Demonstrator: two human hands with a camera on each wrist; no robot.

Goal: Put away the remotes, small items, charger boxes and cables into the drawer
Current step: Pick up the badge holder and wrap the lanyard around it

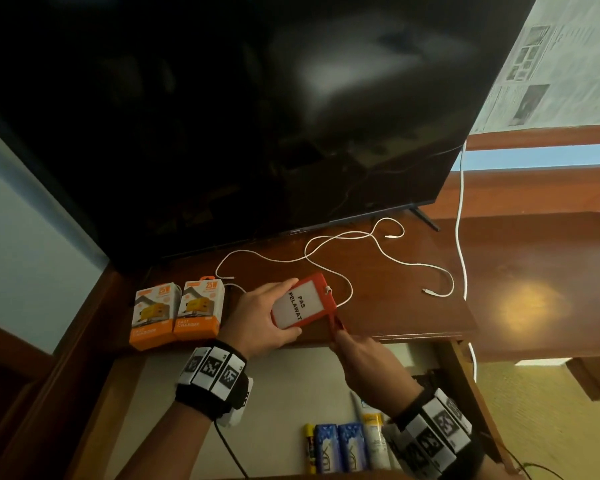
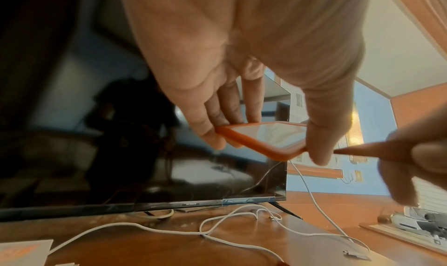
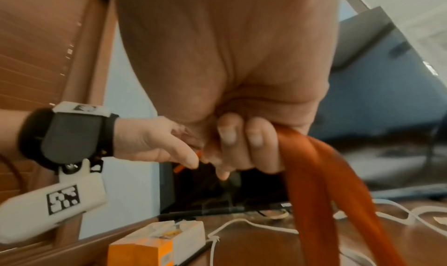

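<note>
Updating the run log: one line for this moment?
left hand holds red badge holder | right hand grips its lanyard | charger boxes, cables still out

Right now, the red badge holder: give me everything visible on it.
The badge holder is a flat red frame, plastic by the look, around a clear window over a white card printed "PAS PELAWAT". The left hand grips it by its edges above the front of the wooden cabinet top, face up and tilted. A red strap runs from it into the right hand, which grips it.
</note>
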